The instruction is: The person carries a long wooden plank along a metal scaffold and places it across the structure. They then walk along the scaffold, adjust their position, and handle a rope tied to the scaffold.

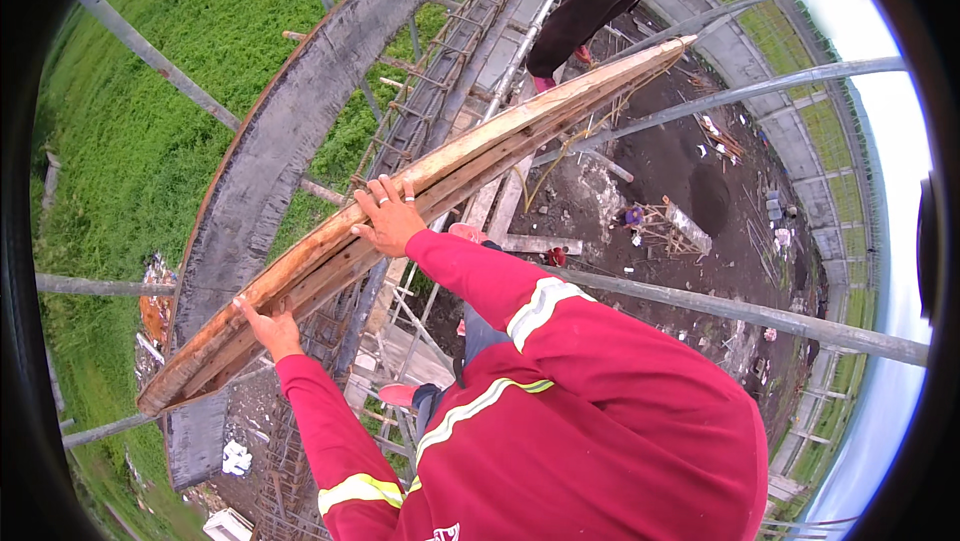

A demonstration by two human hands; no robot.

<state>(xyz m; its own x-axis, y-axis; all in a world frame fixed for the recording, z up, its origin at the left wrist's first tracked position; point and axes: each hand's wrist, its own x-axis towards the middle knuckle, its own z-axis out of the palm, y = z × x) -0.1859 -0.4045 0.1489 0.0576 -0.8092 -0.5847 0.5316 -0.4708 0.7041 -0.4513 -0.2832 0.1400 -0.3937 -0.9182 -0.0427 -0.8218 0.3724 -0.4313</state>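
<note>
Soft, even daylight lit the timber (500, 143); past its far end, I saw the sky (903, 151) glare white, its edge bowed by distortion.

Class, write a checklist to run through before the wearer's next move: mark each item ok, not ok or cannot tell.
1. Left hand on boards: ok.
2. Right hand on boards: ok.
3. Both hands gloved: not ok; they are bare.
4. Footing firm: cannot tell; shoes only partly show.
5. Co-worker clear of boards: cannot tell; near their far end in view, but depth is unclear.
</note>
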